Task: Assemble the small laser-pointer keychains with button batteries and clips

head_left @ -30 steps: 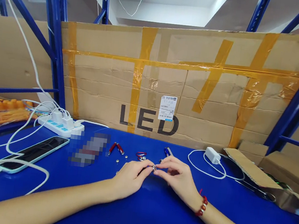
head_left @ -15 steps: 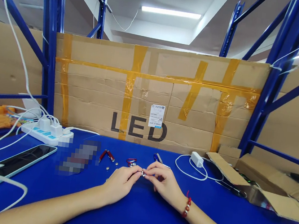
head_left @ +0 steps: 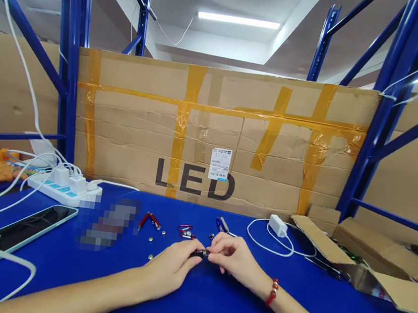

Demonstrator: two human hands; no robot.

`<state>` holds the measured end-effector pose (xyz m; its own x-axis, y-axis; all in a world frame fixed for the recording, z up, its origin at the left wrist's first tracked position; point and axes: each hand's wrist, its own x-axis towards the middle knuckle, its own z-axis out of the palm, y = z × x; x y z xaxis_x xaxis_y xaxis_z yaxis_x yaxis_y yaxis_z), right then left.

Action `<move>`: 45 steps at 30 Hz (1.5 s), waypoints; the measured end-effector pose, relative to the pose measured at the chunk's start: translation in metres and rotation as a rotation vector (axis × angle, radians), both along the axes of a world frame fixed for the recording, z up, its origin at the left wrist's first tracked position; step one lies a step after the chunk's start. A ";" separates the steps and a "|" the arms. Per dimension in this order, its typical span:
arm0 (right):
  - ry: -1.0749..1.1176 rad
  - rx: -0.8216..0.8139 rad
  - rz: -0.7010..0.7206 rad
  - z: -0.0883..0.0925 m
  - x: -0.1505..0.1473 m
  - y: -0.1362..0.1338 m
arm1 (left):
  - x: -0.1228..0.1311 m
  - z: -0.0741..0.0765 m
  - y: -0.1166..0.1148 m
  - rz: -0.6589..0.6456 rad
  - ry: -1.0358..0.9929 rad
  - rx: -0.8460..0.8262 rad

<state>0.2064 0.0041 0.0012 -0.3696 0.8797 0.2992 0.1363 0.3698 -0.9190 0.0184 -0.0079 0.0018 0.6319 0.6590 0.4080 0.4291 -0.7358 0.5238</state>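
Note:
My left hand (head_left: 174, 269) and my right hand (head_left: 232, 257) meet over the blue table (head_left: 198, 307). Both pinch a small dark cylindrical part (head_left: 200, 253) with a silvery end between their fingertips. The right wrist wears a red bead bracelet (head_left: 272, 292). Just beyond the hands lie two small red tubes (head_left: 150, 220), a red clip piece (head_left: 185, 231), a blue-and-silver tube (head_left: 221, 224) and several small silver button cells (head_left: 151, 240).
A taped cardboard wall marked LED (head_left: 200, 135) closes the back. At the left sit a phone (head_left: 12, 234), white cables and a power strip (head_left: 62, 187). A white charger (head_left: 277, 225) and an open cardboard box (head_left: 363, 269) lie at the right. Blue rack posts stand either side.
Both hands have drawn slightly nearer to me and lower on the table, still pinching the small part together. The camera view rose between the earliest frame and the later ones.

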 end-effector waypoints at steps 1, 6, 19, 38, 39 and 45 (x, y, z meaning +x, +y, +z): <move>-0.007 -0.024 0.002 -0.001 0.000 -0.001 | 0.000 -0.001 0.000 -0.006 0.017 0.016; -0.080 -0.082 -0.054 -0.001 0.001 -0.009 | 0.000 -0.003 0.003 -0.059 0.050 0.079; -0.100 -0.263 -0.083 0.000 -0.004 -0.020 | -0.002 -0.006 0.007 -0.071 0.079 0.211; -0.139 -0.405 0.142 0.009 0.009 -0.007 | -0.003 -0.001 0.001 -0.107 -0.010 0.165; -0.147 -0.407 0.168 0.009 0.009 -0.007 | -0.003 -0.001 0.001 -0.104 0.004 0.171; -0.182 -0.398 0.234 0.011 0.010 -0.006 | -0.002 0.002 -0.004 -0.095 0.075 0.204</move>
<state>0.2168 -0.0017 0.0118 -0.5857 0.7999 -0.1312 0.2634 0.0347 -0.9641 0.0162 -0.0117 0.0037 0.7209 0.5039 0.4759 0.3853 -0.8621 0.3292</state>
